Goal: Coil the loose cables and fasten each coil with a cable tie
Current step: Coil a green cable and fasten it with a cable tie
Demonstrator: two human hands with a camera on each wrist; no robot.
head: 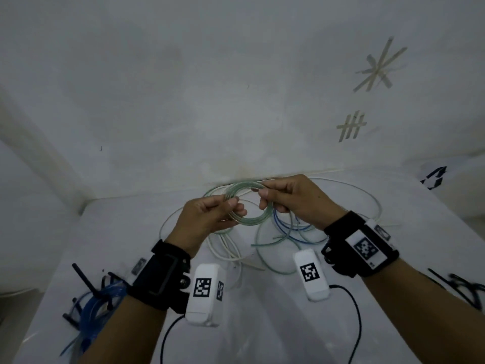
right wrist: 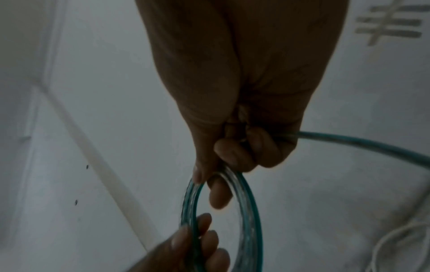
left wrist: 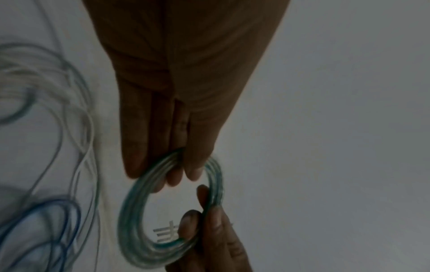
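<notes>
Head view looks down from above; both wrist views, close in, share the green coil [left wrist: 130, 217].

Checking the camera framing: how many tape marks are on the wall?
2: a star-shaped tape mark upper right, a hash-shaped tape mark below it. More could be off-frame.

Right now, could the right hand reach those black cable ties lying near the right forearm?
Probably not yet: the right hand grips the green cable coil together with the left hand. Nothing covers the black cable ties.

Tape marks [head: 351, 126] on wall, white table [head: 262, 324]
</notes>
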